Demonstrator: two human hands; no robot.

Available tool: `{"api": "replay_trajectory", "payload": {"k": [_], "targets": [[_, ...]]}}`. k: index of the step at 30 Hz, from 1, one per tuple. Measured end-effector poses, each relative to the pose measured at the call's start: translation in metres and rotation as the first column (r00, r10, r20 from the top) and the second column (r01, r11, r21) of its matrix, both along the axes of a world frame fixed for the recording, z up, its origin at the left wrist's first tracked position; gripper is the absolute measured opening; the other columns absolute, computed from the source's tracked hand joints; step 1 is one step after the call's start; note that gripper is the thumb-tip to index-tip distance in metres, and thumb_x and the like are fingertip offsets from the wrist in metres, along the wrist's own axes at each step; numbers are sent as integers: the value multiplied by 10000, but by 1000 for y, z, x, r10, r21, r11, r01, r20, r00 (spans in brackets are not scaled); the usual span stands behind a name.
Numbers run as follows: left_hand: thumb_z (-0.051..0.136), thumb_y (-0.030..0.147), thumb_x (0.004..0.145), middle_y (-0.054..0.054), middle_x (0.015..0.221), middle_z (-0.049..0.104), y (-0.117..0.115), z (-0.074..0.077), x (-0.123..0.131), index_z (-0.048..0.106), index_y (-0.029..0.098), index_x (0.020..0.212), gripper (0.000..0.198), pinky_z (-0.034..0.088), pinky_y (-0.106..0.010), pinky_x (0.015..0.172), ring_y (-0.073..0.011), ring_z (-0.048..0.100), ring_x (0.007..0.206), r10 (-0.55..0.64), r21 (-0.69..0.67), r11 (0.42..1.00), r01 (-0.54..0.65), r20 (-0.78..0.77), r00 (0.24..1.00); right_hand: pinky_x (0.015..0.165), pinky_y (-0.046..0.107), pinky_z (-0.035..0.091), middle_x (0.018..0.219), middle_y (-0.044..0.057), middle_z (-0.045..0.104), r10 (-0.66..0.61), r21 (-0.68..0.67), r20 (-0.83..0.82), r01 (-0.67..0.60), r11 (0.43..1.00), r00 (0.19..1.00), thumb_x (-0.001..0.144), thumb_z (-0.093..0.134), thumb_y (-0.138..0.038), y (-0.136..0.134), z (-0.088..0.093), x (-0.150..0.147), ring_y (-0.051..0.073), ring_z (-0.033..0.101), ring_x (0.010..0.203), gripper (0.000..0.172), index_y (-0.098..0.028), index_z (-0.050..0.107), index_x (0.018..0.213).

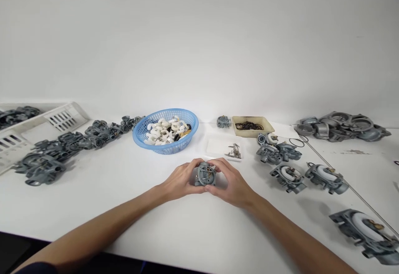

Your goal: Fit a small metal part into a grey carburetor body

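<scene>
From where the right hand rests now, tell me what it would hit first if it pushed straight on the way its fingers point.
The right hand points left, at the grey carburetor body it already touches; just beyond that is the left hand.

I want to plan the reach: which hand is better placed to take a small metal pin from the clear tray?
Probably the right hand. The clear tray with the pins lies just beyond it, while the left hand sits further left on the carburetor body.

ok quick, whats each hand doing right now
left hand: closed on the grey carburetor body
right hand: closed on the same carburetor body
</scene>
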State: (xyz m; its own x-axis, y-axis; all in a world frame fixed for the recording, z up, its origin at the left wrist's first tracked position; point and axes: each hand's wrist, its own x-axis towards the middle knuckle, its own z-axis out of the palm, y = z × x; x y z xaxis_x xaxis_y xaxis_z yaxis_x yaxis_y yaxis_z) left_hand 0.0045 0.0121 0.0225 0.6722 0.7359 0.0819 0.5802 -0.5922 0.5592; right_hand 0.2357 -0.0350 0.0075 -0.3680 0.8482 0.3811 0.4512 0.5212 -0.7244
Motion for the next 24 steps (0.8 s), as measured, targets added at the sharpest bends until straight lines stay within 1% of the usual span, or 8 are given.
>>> {"api": "replay_trajectory", "payload": {"k": [4,7,8,12,16,18,21,24], "targets": [[699,601,861,-48,1239,669,-1,-3,-1,345,299,1417,725,508,-309,744,-221,682,934,-12,-96,995,19,75,997,1019,410,527,1355,62,582,-3,-4,32,4,1000,999,843,766,-407,4,-2,4,246,589,1213,649,-326,470,1416],[680,617,871,-17,1094,694,0,0,-3,340,305,1424,720,481,-305,685,-193,655,777,-18,-136,990,35,124,992,1068,398,505,1362,62,585,4,42,67,-7,999,998,875,745,-396,5,-2,5,239,577,1256,604,-321,485,1415],[677,619,871,-7,1039,694,1,1,-3,339,303,1421,719,471,-306,676,-199,649,771,-10,-144,989,26,114,993,1080,395,498,1366,65,583,9,50,76,-12,999,997,895,723,-383,4,-2,5,236,572,1267,573,-316,489,1415],[731,594,815,-15,1056,689,1,-4,-6,420,294,1320,664,463,-325,700,-239,657,862,33,-101,995,-21,113,993,1034,370,539,1382,73,579,-1,20,78,0,1000,997,962,628,-335,4,-4,3,221,590,1248,487,-309,499,1430],[745,580,800,-31,1166,670,2,-9,-8,466,283,1273,624,490,-352,790,-250,666,961,39,-54,998,-30,172,984,979,371,570,1333,74,616,-60,60,102,54,997,993,981,596,-315,4,-4,0,213,627,1175,425,-305,532,1401],[749,577,793,-39,1206,657,3,-10,-8,477,276,1282,635,500,-367,828,-251,665,985,39,-34,999,-33,195,980,960,377,576,1311,75,626,-83,74,115,75,994,990,985,590,-309,5,-1,1,213,639,1144,397,-302,547,1380],[749,593,773,-47,1188,662,4,-11,-9,500,255,1283,661,515,-391,833,-261,666,970,68,-27,998,-64,197,978,925,392,581,1292,82,624,-138,110,134,124,986,981,996,571,-302,8,8,6,215,655,1092,351,-295,565,1347],[741,577,771,-59,1244,646,4,-12,-9,515,256,1308,665,522,-419,894,-282,664,1030,66,-17,998,-64,209,976,893,405,579,1259,85,631,-189,155,174,163,974,966,994,578,-309,15,26,11,220,659,1042,299,-285,591,1292]]}}
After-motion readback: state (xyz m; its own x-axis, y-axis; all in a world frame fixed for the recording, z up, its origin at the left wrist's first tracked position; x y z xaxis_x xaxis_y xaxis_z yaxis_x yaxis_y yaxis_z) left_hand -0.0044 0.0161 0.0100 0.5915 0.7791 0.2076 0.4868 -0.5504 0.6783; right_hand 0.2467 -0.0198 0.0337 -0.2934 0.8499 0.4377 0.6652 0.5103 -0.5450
